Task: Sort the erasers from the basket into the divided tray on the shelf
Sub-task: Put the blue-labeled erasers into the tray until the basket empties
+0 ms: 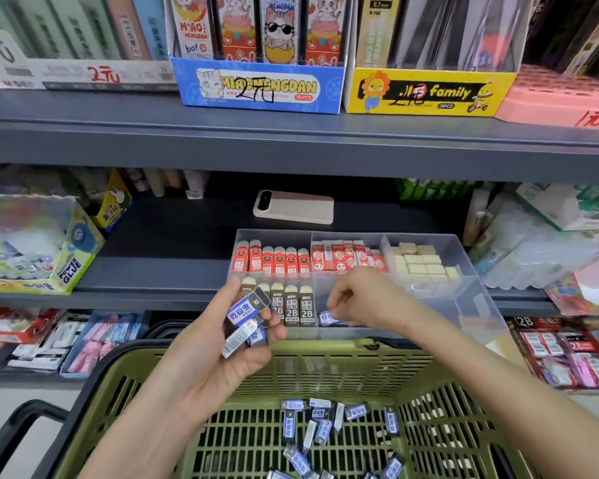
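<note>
A clear divided tray (478, 299) stands on the middle shelf, with red, brown and cream erasers in separate compartments. My left hand (222, 344) grips a small stack of blue-and-white erasers (248, 318) in front of the tray's front left corner. Inside the front middle compartment, my right hand (363, 299) pinches one blue eraser (327, 318) low against the floor. Below, a green basket (325, 361) holds several loose blue-and-white erasers (320, 426).
A phone (293, 206) lies on the shelf behind the tray. A glue display box (38, 243) stands at left, and plastic-wrapped packs (533, 250) crowd the right. The upper shelf (291, 140) overhangs with boxed pencil leads. Packaged stationery fills the shelf below.
</note>
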